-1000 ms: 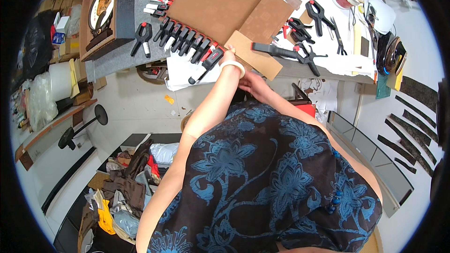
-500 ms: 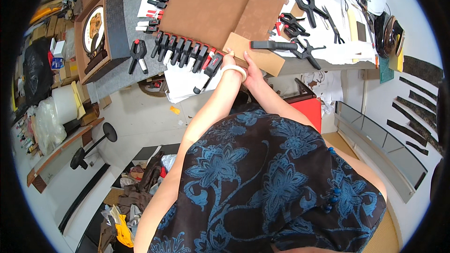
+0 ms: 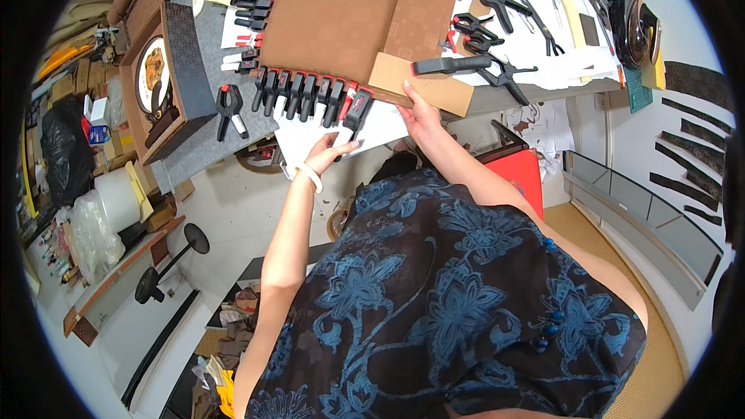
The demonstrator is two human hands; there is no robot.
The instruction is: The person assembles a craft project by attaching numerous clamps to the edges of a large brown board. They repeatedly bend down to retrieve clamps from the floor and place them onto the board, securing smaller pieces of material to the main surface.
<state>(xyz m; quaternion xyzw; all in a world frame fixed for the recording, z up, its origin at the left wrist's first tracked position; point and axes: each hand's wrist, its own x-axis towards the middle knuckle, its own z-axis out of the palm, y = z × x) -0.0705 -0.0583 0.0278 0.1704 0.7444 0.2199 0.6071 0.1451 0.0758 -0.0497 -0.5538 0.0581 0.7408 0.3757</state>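
A large brown board (image 3: 334, 23) lies on the worktable, with a row of black and red clamps (image 3: 310, 95) along its near edge and more on its left side. At its near right corner a tan card piece (image 3: 434, 87) sticks out. My right hand (image 3: 423, 118) grips the board's near edge just below that card, fingers together. My left hand (image 3: 327, 153), with a pale bangle on the wrist, hovers over a white sheet (image 3: 299, 140) at the table's front, fingertips close to the last clamp (image 3: 358, 106).
Loose black clamps (image 3: 497, 0) and a long bar clamp (image 3: 466, 66) lie right of the board. A dark open box (image 3: 186, 58) sits on a grey mat (image 3: 202, 143) at left. A red stool (image 3: 524, 174) stands below the table. Clutter and a black stand (image 3: 167, 264) fill the floor.
My left hand has left the tan card's edge and dropped down and left onto the white sheet. My right hand stays at the board. The view has tilted slightly.
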